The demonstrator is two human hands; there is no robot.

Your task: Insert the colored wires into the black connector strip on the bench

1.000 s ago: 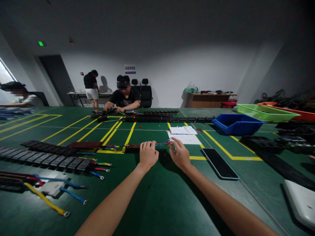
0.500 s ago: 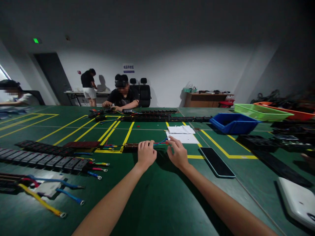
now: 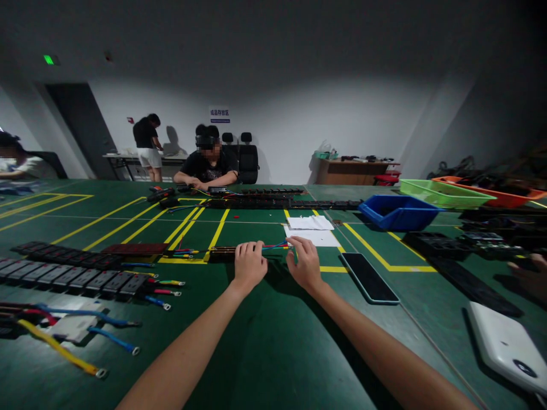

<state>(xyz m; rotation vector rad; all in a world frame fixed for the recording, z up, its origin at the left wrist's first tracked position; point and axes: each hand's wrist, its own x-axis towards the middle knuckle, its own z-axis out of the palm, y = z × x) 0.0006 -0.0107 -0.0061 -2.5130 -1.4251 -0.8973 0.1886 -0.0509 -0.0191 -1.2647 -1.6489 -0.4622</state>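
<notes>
My left hand (image 3: 250, 266) is wrapped over the right end of a dark strip (image 3: 222, 251) on the green table (image 3: 256, 353). Coloured wires (image 3: 273, 247) run rightward from under it. At their far end, my right hand (image 3: 304, 263) has its thumb and fingers curled near the blue wire; whether it grips the wire is too small to tell. White papers (image 3: 316, 237) lie just behind my right hand. Left of my hands is a reddish-brown strip (image 3: 135, 249) beside short wires with metal ends.
Black socket strips (image 3: 77, 278) with wire lugs cover the left side. A phone (image 3: 370, 278), a blue bin (image 3: 397, 213), a green basket (image 3: 447, 194) and a white device (image 3: 506, 341) stand right. Another person's hand (image 3: 530, 276) is at the right edge. A person sits opposite.
The whole view has shifted slightly. Both my hands stay at the strip and wires. The other person's hand at the right edge shows more, and the seated person's head and arms have moved a little.
</notes>
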